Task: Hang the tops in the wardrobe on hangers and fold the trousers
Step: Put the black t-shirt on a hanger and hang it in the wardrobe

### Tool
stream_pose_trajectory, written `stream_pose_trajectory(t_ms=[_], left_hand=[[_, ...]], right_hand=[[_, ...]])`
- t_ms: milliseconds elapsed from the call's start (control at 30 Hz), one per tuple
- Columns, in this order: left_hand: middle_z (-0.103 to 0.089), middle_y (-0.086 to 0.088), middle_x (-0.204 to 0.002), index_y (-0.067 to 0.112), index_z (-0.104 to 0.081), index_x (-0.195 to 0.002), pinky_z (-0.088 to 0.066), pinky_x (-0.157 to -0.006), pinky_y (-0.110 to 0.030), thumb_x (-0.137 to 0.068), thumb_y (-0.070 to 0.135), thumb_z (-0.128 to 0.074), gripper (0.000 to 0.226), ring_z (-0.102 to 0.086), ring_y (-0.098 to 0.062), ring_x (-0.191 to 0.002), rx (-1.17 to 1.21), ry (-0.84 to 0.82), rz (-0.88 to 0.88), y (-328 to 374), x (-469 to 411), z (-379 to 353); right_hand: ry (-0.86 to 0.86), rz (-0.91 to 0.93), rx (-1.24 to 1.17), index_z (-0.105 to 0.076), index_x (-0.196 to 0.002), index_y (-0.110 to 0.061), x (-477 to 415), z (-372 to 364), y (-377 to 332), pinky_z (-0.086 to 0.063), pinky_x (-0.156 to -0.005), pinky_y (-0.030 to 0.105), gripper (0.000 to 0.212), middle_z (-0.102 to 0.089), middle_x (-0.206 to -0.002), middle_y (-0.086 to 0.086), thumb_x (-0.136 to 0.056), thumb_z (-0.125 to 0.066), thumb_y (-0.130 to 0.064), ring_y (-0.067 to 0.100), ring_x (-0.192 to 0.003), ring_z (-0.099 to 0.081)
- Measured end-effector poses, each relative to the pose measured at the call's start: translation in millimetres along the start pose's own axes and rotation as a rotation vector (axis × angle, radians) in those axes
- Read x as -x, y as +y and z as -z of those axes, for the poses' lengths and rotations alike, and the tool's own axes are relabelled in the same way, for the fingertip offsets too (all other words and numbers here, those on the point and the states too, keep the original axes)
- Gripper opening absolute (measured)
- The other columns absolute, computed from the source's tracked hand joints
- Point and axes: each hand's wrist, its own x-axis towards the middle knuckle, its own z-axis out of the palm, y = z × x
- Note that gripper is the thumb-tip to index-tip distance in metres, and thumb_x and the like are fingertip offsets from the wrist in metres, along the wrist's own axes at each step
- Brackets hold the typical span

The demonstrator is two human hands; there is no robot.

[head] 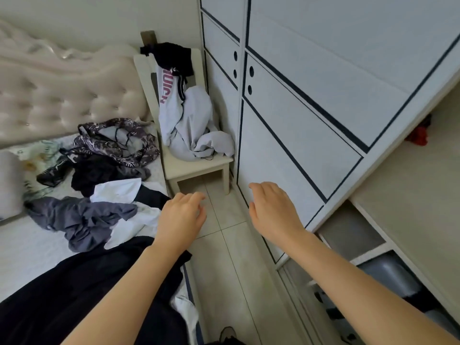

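Nearest: black garment (pixel 74 295) spread along the bed (pixel 29 250) edge. The left hand (pixel 181 217) and right hand (pixel 273 212) hover empty over the floor, fingers loosely bent, gripping nothing. Middle: grey garment (pixel 82 220), white garment (pixel 117 190) and patterned garment (pixel 117 140) heaped on the bed, probably all light, soft and limp, best taken at shoulders or waistband. Farthest: pale sweatshirt (pixel 194 125) draped over the chair (pixel 196 168) beside the wardrobe (pixel 323 95).

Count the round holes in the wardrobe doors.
4. On the narrow door: upper left hole, lower left hole. On the wider door: upper right hole, lower right hole. Others may lie outside view.
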Motion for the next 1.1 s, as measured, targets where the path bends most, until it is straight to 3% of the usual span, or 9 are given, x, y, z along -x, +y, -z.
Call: stream_pose_trajectory(t_ms=[233, 400, 567, 800, 967, 1100], left_hand=[[-0.068, 0.0, -0.078, 0.011, -0.069, -0.099, -0.048, -0.061, -0.037, -0.082, 0.011, -0.069, 0.017, -0.059, -0.028, -0.076, -0.065, -0.039, 0.106, -57.4, -66.0, -13.0], [-0.07, -0.001, -0.091, 0.012, -0.067, -0.109, -0.049, -0.069, -0.037, -0.089, 0.015, -0.062, 0.021, -0.059, -0.028, -0.088, -0.041, -0.026, 0.21, -94.8, -134.7, -23.5], [-0.067, 0.003, -0.096, 0.015, -0.064, -0.117, -0.047, -0.07, -0.035, -0.093, 0.02, -0.058, 0.026, -0.056, -0.022, -0.094, -0.019, 0.025, 0.339, -133.8, -217.0, -40.6], [-0.066, 0.003, -0.102, 0.016, -0.062, -0.12, -0.047, -0.08, -0.036, -0.094, 0.019, -0.055, 0.027, -0.054, -0.022, -0.104, 0.004, 0.028, 0.484, -181.8, -325.6, -59.4], [-0.066, -0.002, -0.1, 0.015, -0.062, -0.118, -0.045, -0.074, -0.035, -0.093, 0.019, -0.055, 0.026, -0.054, -0.025, -0.099, -0.064, -0.01, 0.473, -233.4, -393.9, -63.5], [-0.065, -0.002, -0.109, 0.016, -0.059, -0.124, -0.041, -0.074, -0.034, -0.095, 0.023, -0.053, 0.03, -0.054, -0.025, -0.104, -0.131, -0.06, 0.447, -285.9, -452.6, -65.2]], right_hand=[[-0.078, 0.028, -0.022, -0.054, -0.126, -0.004, -103.2, -36.2, 5.6, -0.044, -0.089, 0.037, 0.033, -0.061, -0.115, 0.011, -0.095, -0.047, -0.012, 0.029, -0.109, -0.053], [-0.101, 0.087, -0.021, -0.055, -0.121, -0.008, -195.3, -64.0, 19.9, -0.043, -0.085, 0.033, 0.027, -0.061, -0.111, 0.007, -0.097, -0.046, -0.017, 0.025, -0.106, -0.053], [-0.14, 0.106, -0.019, -0.055, -0.123, -0.005, -301.7, -82.2, 41.4, -0.045, -0.085, 0.038, 0.031, -0.061, -0.114, 0.011, -0.096, -0.046, -0.016, 0.029, -0.108, -0.052], [-0.195, 0.102, -0.036, -0.047, -0.131, -0.005, -445.2, -90.4, 52.9, -0.041, -0.085, 0.034, 0.033, -0.057, -0.118, 0.012, -0.099, -0.042, -0.015, 0.028, -0.11, -0.051], [-0.201, 0.109, -0.019, -0.05, -0.117, -0.007, -537.8, -113.3, 58.0, -0.039, -0.074, 0.032, 0.023, -0.06, -0.109, 0.01, -0.098, -0.041, -0.016, 0.028, -0.103, -0.052], [-0.181, 0.102, -0.005, -0.051, -0.122, -0.006, -604.1, -126.5, 54.3, -0.047, -0.08, 0.037, 0.027, -0.06, -0.114, 0.01, -0.098, -0.04, -0.015, 0.028, -0.104, -0.053]])
